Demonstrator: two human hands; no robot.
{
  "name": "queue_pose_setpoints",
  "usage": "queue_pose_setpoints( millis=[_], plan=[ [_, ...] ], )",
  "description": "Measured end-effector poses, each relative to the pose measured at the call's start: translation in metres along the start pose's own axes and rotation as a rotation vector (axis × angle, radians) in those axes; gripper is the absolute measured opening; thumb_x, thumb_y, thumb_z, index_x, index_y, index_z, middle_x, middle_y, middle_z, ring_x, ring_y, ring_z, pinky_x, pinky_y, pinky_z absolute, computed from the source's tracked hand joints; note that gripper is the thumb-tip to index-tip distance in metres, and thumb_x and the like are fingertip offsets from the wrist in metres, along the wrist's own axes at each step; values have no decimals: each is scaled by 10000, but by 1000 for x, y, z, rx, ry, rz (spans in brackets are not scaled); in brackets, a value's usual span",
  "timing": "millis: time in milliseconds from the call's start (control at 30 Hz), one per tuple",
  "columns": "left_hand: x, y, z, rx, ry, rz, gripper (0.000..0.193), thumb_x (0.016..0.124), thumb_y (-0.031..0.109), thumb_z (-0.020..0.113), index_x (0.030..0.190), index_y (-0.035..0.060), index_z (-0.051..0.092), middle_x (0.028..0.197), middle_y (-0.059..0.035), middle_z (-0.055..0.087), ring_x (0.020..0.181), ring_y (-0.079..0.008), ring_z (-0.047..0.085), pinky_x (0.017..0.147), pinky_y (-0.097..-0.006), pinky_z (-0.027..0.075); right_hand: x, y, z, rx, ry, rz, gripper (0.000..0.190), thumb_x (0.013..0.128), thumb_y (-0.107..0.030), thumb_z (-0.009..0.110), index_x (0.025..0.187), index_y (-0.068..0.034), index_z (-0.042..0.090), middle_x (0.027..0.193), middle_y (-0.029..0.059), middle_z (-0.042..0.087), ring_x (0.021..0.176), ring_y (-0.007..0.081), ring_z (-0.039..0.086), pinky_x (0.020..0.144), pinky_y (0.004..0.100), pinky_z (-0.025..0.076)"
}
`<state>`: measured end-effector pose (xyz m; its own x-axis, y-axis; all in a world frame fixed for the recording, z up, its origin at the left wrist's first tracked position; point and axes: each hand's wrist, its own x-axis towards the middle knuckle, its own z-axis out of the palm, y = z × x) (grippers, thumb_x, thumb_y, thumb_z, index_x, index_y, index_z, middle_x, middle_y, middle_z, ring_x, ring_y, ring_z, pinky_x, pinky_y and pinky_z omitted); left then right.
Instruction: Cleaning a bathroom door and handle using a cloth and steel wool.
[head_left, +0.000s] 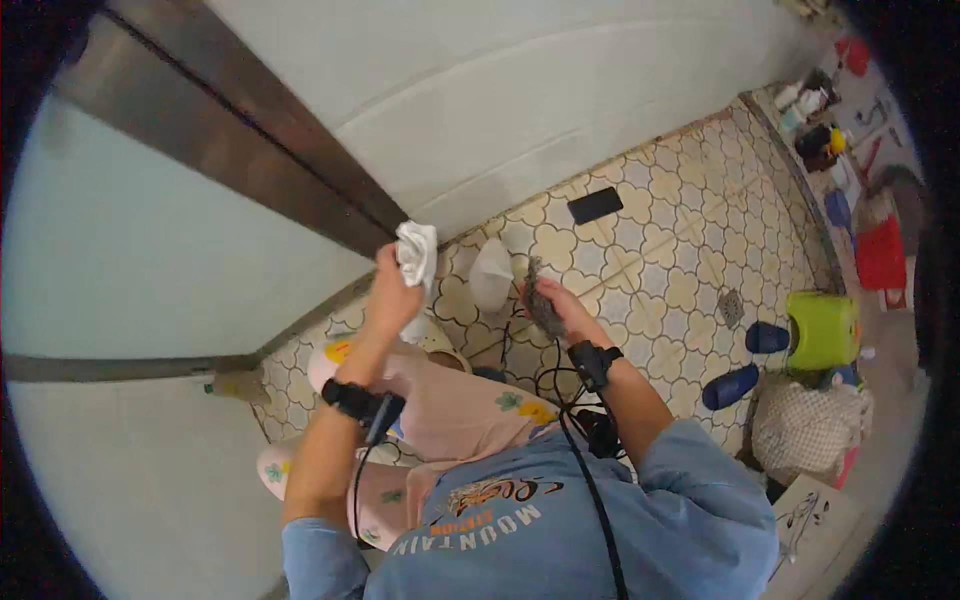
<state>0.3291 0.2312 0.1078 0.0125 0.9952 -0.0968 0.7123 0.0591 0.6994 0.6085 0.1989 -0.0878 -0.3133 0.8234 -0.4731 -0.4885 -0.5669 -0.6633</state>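
Note:
My left hand (395, 296) is closed around a crumpled white cloth-like item (417, 251), held near the foot of the metal door frame. In my right hand (576, 309) is a dark grey, fuzzy-looking bundle (543, 309); whether it is a sock or a scouring pad I cannot tell. Between the two hands lies a smooth white item (491, 277), possibly cloth or a bag, apparently on the tiled floor. Below my left wrist, a pale round container (441, 343) shows partly, the rest hidden by my forearm and leg.
A black phone (595, 205) lies on the patterned tile floor (675, 217). At right are blue slippers (730, 387), a green plastic stool (823, 330) and a floor drain (730, 308). Black cables (577, 442) hang from my wrist straps. Bottles (806, 105) line the right ledge.

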Motion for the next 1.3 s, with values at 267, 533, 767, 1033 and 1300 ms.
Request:
queue_pose_setpoints(
  millis=[267,533,767,1033,1300],
  plan=[
    [11,7,91,666,-320,371,796,698,-22,554,1408,143,233,1467,-64,237,809,-332,612,641,-393,518,6,26,-7,-57,0,-36,401,903,-106,467,1293,-53,388,948,93,619,814,188,609,680,305,516],
    [15,-7,107,830,-283,421,767,684,10,597,1376,138,293,1462,-10,255,813,-310,608,655,-410,529,-1,14,23,45,-135,-43,555,888,-45,451,1406,-65,253,1236,93,500,919,191,604,756,294,507],
    [22,-20,117,832,-328,360,795,720,-35,509,1422,176,204,1488,12,201,859,-331,610,683,-402,539,17,33,17,4,-210,-7,602,900,-38,434,1438,-122,176,1336,77,417,992,236,596,740,319,523],
    [16,-19,117,938,-262,410,688,756,62,523,1391,138,268,1462,7,265,805,-248,594,591,-349,539,2,21,31,184,-263,62,570,909,-102,456,1425,-150,219,1146,74,540,879,196,608,703,324,529],
    [18,-23,119,1021,-209,444,684,755,85,537,1387,143,281,1460,13,275,730,-205,608,585,-355,535,1,22,37,243,-264,35,551,902,-115,478,1405,-143,256,1064,90,577,831,177,604,689,310,526]
  ],
)
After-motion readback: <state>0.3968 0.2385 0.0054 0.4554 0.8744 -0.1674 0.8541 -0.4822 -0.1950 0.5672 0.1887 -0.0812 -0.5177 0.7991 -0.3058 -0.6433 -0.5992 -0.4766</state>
